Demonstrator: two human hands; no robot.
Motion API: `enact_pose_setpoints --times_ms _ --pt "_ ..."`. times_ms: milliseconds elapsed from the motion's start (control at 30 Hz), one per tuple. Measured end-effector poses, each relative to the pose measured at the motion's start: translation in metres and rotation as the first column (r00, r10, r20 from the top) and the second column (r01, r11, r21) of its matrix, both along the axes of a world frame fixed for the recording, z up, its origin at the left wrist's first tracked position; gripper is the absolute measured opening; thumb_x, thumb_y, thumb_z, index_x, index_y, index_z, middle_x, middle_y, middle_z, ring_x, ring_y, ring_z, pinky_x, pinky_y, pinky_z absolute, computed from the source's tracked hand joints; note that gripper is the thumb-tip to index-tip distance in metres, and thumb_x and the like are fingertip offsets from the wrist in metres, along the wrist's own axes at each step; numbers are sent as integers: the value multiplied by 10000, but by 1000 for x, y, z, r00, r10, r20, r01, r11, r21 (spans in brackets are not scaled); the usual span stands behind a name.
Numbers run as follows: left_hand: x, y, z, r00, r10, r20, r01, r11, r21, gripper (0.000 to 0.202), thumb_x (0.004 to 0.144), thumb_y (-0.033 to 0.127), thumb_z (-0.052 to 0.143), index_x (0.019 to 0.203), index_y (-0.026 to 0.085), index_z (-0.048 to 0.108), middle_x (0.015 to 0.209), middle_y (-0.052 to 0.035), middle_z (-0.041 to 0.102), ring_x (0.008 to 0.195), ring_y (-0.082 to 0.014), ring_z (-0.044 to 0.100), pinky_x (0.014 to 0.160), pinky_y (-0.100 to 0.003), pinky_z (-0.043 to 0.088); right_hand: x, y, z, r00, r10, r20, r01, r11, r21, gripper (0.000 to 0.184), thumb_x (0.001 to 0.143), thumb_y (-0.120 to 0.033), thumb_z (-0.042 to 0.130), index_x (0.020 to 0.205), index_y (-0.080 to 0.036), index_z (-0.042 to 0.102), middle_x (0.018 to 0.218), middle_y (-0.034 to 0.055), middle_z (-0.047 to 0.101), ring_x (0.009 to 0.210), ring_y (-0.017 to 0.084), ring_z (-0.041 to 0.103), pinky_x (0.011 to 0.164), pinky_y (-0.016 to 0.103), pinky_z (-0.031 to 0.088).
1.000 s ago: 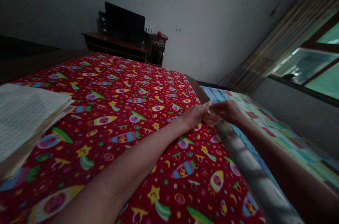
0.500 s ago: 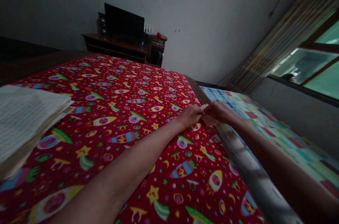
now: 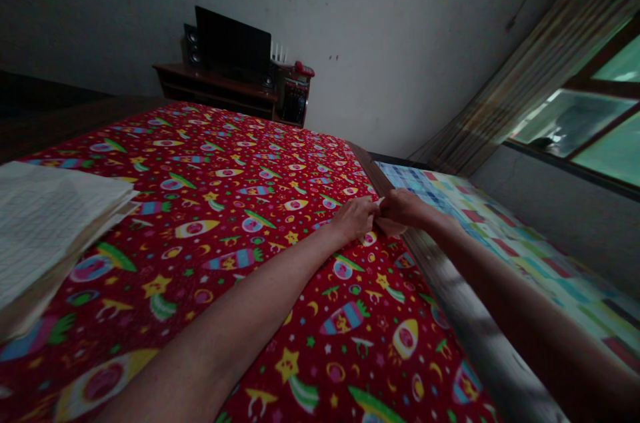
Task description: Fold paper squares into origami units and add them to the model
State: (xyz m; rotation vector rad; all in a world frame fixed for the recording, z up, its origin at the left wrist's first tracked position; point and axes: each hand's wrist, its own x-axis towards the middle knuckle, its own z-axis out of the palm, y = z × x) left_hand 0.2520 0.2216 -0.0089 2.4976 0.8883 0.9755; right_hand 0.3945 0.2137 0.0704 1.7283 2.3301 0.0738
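1. In the head view, the person's bare left hand reaches in from the lower left, and the bare right hand comes in from the right. The two hands meet near the edge of the bed, knuckles almost touching.
2. A small pale flimsy scrap sits between them, its thin tip poking up at the top and a soft fold hanging below the right palm. It may be paper or cloth; the view is too dark and small to tell.
3. The fingers of both hands are curled inward and pinch the scrap between them. The exact finger placement is hidden.
4. Both forearms lie low over a bright red bedsheet printed with cartoon rockets and yellow stars. The left forearm rests across it, and the scrap is right at its edge.
5. On the sheet to the far left lies a thick stack of white lined paper.
6. To the right, a long grey-brown bed rail separates the red sheet from a pastel checked bedcover.
7. Beyond the bed, a low dark wooden cabinet stands against a grey-white wall, with a flat black screen and a black speaker on top.
8. A striped curtain hangs beside a green-tinted window.
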Motion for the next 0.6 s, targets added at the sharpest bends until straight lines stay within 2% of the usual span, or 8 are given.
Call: enact_pose_setpoints --times_ms 133,300,433,600 --pt "0 -2 1 998 -23 -55 23 1000 5 296 813 62 459 926 157 717 916 -69 650 854 -172 609 797 -268 496 13 -5 7 993 43 -105 -49 998 -50 234 780 -251 542 797 -183 766 655 -1 675 619 126 585 548 196 369" --pt "1 -1 1 995 -30 -94 30 1000 0 291 814 63 458 905 139 723 882 -68 646 833 -167 600 785 -259 493 25 -9 7 980 29 -199 -30 1000 -1 290 745 -211 540 930 -153 757 775 27 720 689 150 615 596 203 404" --pt "2 0 -1 993 -19 -118 19 1000 -4 308 816 48 444 924 140 717 915 -64 644 867 -164 591 807 -255 485 19 -8 2 975 26 -221 -22 1000 20 271 741 -228 541 841 -126 771 678 36 694 643 144 583 559 206 378" --pt "0 -4 2 987 -33 -160 37 999 20 300 835 81 452 984 155 701 967 -69 625 846 -167 595 766 -254 494 13 -8 3 973 19 -228 -15 1000 18 231 718 -233 563 738 -133 770 546 1 618 555 116 522 502 197 339"
